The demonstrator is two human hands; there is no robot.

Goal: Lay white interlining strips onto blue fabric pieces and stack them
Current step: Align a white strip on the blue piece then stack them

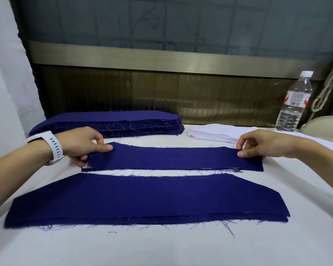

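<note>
A long blue fabric piece [171, 158] stretches across the middle of the white table. My left hand [81, 144] pinches its left end and my right hand [261, 144] pinches its right end. A thin white edge and a blue sliver show just under its near edge. Closer to me lies a low stack of blue pieces [142, 200] with frayed threads. A thick pile of blue pieces [112, 121] sits at the back left. A pile of white interlining strips [213, 134] lies at the back right.
A clear water bottle [294, 104] stands at the back right, next to a beige cloth and cord [331, 87]. A dark wall panel runs behind the table [161, 246]. A white watch is on my left wrist.
</note>
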